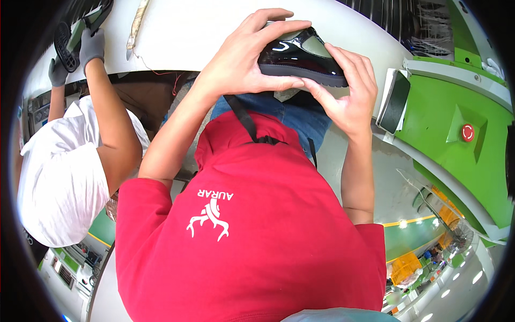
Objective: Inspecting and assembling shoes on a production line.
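A glossy black shoe (300, 56) with pale grey-green panels and a dark sole is held up between my two hands, above the near edge of a white worktable (182, 32). My left hand (249, 53) grips one end, its fingers over the top and its thumb along the sole. At the other end my right hand (351, 88) is closed round the shoe, with the thumb under the sole edge. Both thumb tips nearly meet below the middle of the shoe. My palms hide parts of both ends.
A co-worker in a white shirt (64, 172) sits at left, grey-gloved hands (92, 47) holding a dark shoe sole (64, 45). A slim wrapped tool (137, 24) lies on the table. To the right stands a green machine (450, 150) with a red button (468, 132) and a dark flat panel (394, 102).
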The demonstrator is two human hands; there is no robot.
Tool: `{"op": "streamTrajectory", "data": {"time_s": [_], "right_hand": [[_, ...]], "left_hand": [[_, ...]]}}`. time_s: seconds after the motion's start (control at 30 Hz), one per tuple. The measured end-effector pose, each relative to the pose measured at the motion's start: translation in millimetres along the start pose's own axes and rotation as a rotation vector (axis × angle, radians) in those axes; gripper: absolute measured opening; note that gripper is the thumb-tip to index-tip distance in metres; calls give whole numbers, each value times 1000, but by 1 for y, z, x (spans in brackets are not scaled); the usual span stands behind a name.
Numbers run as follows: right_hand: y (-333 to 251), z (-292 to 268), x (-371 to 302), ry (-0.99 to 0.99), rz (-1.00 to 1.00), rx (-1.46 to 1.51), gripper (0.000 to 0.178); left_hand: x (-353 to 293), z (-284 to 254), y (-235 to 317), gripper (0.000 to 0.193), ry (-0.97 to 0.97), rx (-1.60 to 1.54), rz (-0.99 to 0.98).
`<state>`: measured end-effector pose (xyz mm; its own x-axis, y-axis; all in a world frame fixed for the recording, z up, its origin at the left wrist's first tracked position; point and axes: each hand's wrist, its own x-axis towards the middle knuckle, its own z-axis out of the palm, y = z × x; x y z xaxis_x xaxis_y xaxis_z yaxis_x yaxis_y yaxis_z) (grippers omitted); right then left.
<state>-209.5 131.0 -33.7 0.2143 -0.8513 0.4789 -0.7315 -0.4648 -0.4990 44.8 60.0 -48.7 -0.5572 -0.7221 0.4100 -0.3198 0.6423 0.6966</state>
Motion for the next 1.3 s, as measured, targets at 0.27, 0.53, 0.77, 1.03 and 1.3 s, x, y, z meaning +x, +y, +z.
{"op": "streamTrajectory", "data": {"time_s": [0.27,0.53,0.77,1.03,1.3], "right_hand": [[3,2,-3,38,17,67,68],[-18,-5,-15,66,152,57,68],[13,-12,-29,40,171,363,64],[6,-11,-25,84,188,400,58],[6,8,-14,183,300,950,126]], "left_hand": [[5,-4,1,87,-45,-12,-27],[42,13,23,86,-159,388,222],[47,33,34,73,-219,453,178],[47,29,34,67,-211,408,202],[58,5,34,69,-59,-8,103]]}}
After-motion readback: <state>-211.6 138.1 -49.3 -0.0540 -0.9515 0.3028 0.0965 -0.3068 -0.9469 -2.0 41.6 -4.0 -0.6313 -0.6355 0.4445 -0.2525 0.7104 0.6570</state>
